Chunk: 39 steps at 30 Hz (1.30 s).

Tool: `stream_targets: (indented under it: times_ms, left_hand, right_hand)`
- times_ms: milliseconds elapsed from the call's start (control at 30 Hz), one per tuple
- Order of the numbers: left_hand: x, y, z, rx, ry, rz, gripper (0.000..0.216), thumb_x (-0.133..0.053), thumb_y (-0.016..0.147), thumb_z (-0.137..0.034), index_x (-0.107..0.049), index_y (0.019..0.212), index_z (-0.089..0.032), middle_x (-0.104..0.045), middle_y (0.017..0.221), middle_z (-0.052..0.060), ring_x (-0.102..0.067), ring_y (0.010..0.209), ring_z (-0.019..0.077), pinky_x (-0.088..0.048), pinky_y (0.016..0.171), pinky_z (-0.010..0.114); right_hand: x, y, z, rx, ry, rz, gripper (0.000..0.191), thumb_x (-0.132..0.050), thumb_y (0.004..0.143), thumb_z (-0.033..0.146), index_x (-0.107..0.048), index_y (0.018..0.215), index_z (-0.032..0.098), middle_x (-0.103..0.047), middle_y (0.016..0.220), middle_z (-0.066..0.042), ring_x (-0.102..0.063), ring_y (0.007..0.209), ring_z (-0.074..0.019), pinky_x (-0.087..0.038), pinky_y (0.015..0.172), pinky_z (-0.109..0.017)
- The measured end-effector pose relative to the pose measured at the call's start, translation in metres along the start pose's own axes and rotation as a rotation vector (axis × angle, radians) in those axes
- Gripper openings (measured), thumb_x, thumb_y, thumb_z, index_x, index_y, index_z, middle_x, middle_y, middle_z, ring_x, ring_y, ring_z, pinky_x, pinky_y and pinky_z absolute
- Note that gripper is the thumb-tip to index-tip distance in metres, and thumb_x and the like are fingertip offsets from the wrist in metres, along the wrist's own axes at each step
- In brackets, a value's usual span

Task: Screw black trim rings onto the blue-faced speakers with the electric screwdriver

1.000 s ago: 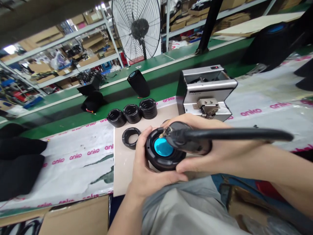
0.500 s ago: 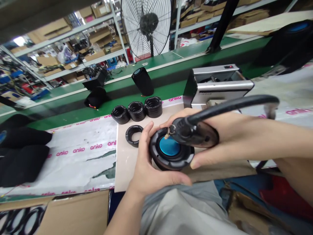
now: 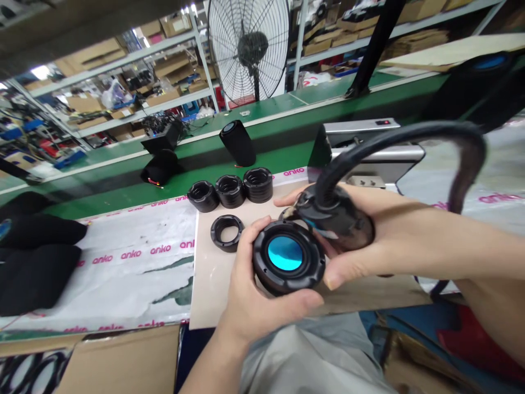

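My left hand (image 3: pixel 256 301) curls round a round black speaker end (image 3: pixel 285 253) with a shiny blue centre, which faces up toward me. In my right hand (image 3: pixel 385 224) is a black electric screwdriver (image 3: pixel 340 221), seen from its top, where a thick cable arches away to the right. Its tip is hidden below the body. The right thumb comes close to the speaker's right edge; whether it touches I cannot tell. Just left of the hands, a black ring (image 3: pixel 217 239) lies on a beige board (image 3: pixel 209 295), with ring stacks (image 3: pixel 229 191) behind it.
A silver metal machine (image 3: pixel 394 164) stands behind my right hand. Beyond the board are a black cylindrical speaker (image 3: pixel 238 146) and a green bench. Black fabric-covered bodies (image 3: pixel 45 273) lie at left, an open cardboard box (image 3: pixel 127 361) below them. A large fan (image 3: pixel 252 49) stands at the back.
The screwdriver has shifted right and off the speaker's blue centre, which now shows in full. The speaker has tilted slightly toward me in my left hand.
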State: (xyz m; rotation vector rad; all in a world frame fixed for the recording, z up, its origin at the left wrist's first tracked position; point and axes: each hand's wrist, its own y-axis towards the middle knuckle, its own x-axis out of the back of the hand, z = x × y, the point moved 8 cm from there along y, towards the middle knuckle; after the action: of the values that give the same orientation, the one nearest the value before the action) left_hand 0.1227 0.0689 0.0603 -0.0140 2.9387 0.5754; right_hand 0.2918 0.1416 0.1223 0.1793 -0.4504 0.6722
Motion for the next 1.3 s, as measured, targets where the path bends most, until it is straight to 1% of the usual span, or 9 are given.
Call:
stream_targets:
  times_ms: [200, 333, 433, 600, 733, 867, 1033, 1133, 1300]
  left_hand:
    - [-0.006, -0.001, -0.006, -0.008, -0.011, 0.029, 0.085, -0.106, 0.073, -0.03, -0.06, 0.144, -0.031, -0.077, 0.145, 0.007, -0.078, 0.134, 0.0286, -0.065, 0.113, 0.038]
    - [-0.005, 0.005, -0.012, 0.034, 0.043, 0.008, 0.102, -0.113, 0.057, -0.03, -0.059, 0.143, -0.029, -0.077, 0.143, 0.009, -0.079, 0.132, 0.0327, -0.066, 0.111, 0.041]
    - [-0.005, 0.006, -0.013, 0.108, 0.13, 0.024, 0.099, -0.113, 0.055, -0.03, -0.062, 0.14, -0.028, -0.079, 0.138, 0.008, -0.082, 0.125, 0.0327, -0.069, 0.105, 0.04]
    - [-0.001, 0.001, -0.019, 0.043, 0.27, 0.002, 0.088, -0.108, 0.062, -0.037, -0.067, 0.141, -0.031, -0.077, 0.141, 0.007, -0.08, 0.127, 0.0312, -0.068, 0.103, 0.038]
    - [0.006, -0.003, -0.019, -0.005, 0.461, -0.122, 0.091, -0.104, 0.063, -0.046, -0.069, 0.145, -0.029, -0.071, 0.152, 0.011, -0.071, 0.141, 0.0374, -0.064, 0.111, 0.043]
    - [0.005, -0.002, -0.022, -0.055, 0.464, -0.142, 0.079, -0.1, 0.065, -0.05, -0.075, 0.136, -0.025, -0.081, 0.13, 0.01, -0.079, 0.121, 0.0344, -0.067, 0.096, 0.039]
    - [0.0, 0.003, -0.029, -0.092, 0.513, -0.178, 0.072, -0.098, 0.066, -0.054, -0.077, 0.128, -0.021, -0.081, 0.123, 0.01, -0.08, 0.113, 0.0331, -0.067, 0.091, 0.037]
    - [-0.012, 0.004, -0.026, -0.109, 0.506, -0.162, 0.074, -0.097, 0.068, -0.059, -0.077, 0.128, -0.022, -0.08, 0.122, 0.01, -0.08, 0.111, 0.0337, -0.069, 0.09, 0.039]
    - [-0.036, 0.01, -0.006, -0.069, 0.375, -0.057, 0.085, -0.099, 0.067, -0.067, -0.072, 0.137, -0.026, -0.078, 0.13, 0.011, -0.08, 0.117, 0.0353, -0.07, 0.094, 0.042]
  right_hand:
    - [-0.006, -0.006, -0.005, -0.019, 0.135, -0.067, 0.072, -0.1, 0.068, 0.051, -0.076, 0.131, 0.026, -0.078, 0.113, -0.006, -0.079, 0.101, -0.027, -0.071, 0.082, -0.034]
    - [-0.007, -0.003, -0.004, 0.003, 0.078, -0.083, 0.066, -0.101, 0.065, 0.056, -0.076, 0.118, 0.025, -0.079, 0.108, -0.005, -0.078, 0.095, -0.0267, -0.07, 0.079, -0.034]
    - [0.0, -0.007, -0.005, 0.028, 0.1, -0.147, 0.063, -0.104, 0.061, 0.053, -0.078, 0.111, 0.025, -0.079, 0.103, -0.004, -0.078, 0.088, -0.0236, -0.069, 0.073, -0.031]
    - [0.047, -0.048, -0.024, 0.165, 0.467, -0.647, 0.056, -0.104, 0.068, 0.053, -0.073, 0.107, 0.029, -0.073, 0.086, -0.001, -0.061, 0.048, -0.0142, -0.051, 0.045, -0.029]
    - [0.061, -0.084, -0.051, 0.221, 0.438, -0.898, 0.052, -0.104, 0.07, 0.048, -0.076, 0.111, 0.033, -0.07, 0.088, 0.0, -0.066, 0.06, -0.0157, -0.056, 0.052, -0.029]
    - [0.054, -0.089, -0.07, 0.215, 0.432, -0.863, 0.047, -0.101, 0.076, 0.043, -0.075, 0.113, 0.03, -0.074, 0.1, -0.002, -0.071, 0.07, -0.0132, -0.061, 0.061, -0.025]
    - [0.043, -0.068, -0.074, 0.238, 0.554, -0.628, 0.052, -0.098, 0.078, 0.048, -0.064, 0.106, 0.02, -0.066, 0.064, 0.001, -0.06, 0.045, -0.0144, -0.049, 0.042, -0.024]
    - [0.054, -0.061, -0.065, 0.313, 0.631, -0.645, 0.055, -0.094, 0.083, 0.053, -0.058, 0.109, 0.021, -0.062, 0.06, 0.006, -0.055, 0.041, -0.0125, -0.049, 0.042, -0.025]
    - [0.075, -0.064, -0.035, 0.481, 0.754, -0.733, 0.042, -0.09, 0.089, 0.042, -0.059, 0.11, 0.025, -0.062, 0.063, 0.007, -0.055, 0.045, -0.0119, -0.051, 0.047, -0.027]
